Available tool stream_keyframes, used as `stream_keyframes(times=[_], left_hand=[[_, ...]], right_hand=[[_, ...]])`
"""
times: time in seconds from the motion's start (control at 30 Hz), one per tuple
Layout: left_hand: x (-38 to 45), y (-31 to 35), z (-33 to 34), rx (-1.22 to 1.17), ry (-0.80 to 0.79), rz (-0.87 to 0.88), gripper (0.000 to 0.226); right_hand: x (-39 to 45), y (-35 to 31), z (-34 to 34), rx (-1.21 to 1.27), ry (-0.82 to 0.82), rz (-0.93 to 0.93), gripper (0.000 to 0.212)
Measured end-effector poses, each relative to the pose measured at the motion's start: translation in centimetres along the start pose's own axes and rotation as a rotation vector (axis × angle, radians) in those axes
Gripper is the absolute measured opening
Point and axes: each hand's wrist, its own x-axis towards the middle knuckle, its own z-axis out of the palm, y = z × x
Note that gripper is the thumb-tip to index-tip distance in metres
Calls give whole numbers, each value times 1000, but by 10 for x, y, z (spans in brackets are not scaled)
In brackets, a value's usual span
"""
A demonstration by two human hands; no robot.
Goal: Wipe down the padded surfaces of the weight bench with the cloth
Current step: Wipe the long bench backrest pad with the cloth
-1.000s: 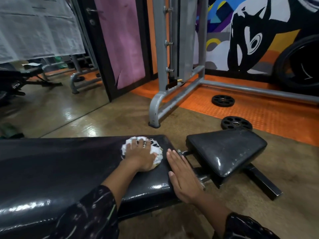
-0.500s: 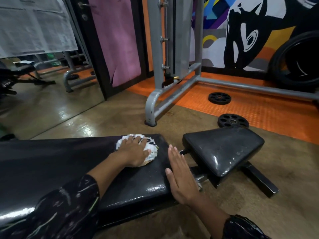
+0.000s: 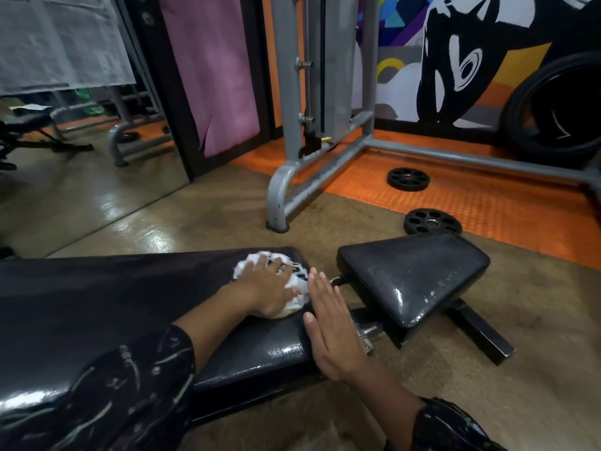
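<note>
The long black back pad of the weight bench runs across the lower left. Its smaller black seat pad sits to the right, past a metal hinge. My left hand presses a crumpled white cloth with dark print onto the right end of the back pad. My right hand lies flat with fingers together against the end edge of that pad, holding nothing.
A grey machine frame stands just beyond the bench on brown floor. Two black weight plates lie on and near the orange mat. A mirror fills the left wall; a large tyre leans at right.
My left hand has slid the cloth rightwards along the back pad, close to my right hand at the end edge. My right hand has stayed put against the pad's end.
</note>
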Motion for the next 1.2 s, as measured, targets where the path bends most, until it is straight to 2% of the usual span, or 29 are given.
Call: stream_keyframes(times=[0.13,0.27,0.33,0.5,0.63,0.7,0.9,1.0,1.13,1.2], left_hand=[[35,15,-4,-37,8,58,67],[67,-32,-8,-101,-40,-82,63],[59,-45,-7,-119,-29,-92,62],[22,-17,-5,-1,14,101,61],[50,3,-5,53,28,211,60],[68,4,-6,25,8,181,59],[83,-35,-9,-247,-98,-66,61],[57,-33,-10,-88,-103,-31,64],[33,2,-6,143,-54,199,70],[36,14,-9,135,-33,227,68]], right_hand=[[0,0,-1,9,27,-7,59],[0,2,-1,26,6,2,60],[0,3,0,18,5,0,59],[0,0,0,2,8,-10,58],[0,0,1,11,41,-6,58],[0,-1,0,8,29,-6,59],[1,0,-1,8,4,5,59],[1,-2,0,5,4,0,59],[0,-1,1,-6,26,-3,58],[0,-1,2,-9,34,1,58]])
